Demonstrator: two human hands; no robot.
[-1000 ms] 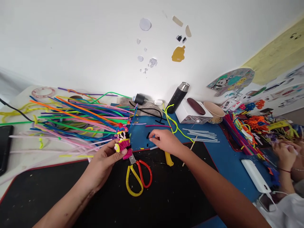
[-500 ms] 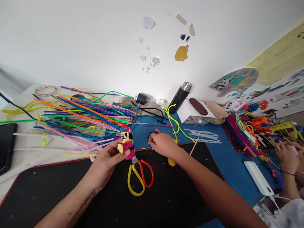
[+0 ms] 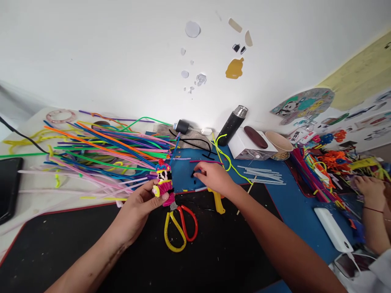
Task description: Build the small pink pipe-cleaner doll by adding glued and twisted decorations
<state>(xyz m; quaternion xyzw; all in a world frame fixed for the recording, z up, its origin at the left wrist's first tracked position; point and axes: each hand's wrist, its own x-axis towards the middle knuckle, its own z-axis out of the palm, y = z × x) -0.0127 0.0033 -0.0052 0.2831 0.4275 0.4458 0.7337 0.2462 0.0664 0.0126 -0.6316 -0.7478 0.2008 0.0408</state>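
In my left hand is a small doll made of pipe cleaners, with a white and black face, a magenta body and a red and blue top. The thumb and fingers close round its left side and lower part. My right hand is over the blue mat, its thumb and forefinger pinched at a small black piece; the grip is partly hidden. Scissors with one yellow and one red handle lie just below the doll. A yellow glue gun lies partly under my right wrist.
A heap of coloured pipe cleaners spreads at the left, near a black phone. Behind stand a black flask, a white box and a paper cup. Glue sticks lie at right, beyond them a co-worker's hand.
My right hand has shifted slightly up and right, uncovering small black bits on the mat and more of the glue gun. The doll stays in my left hand. The co-worker's hands have moved.
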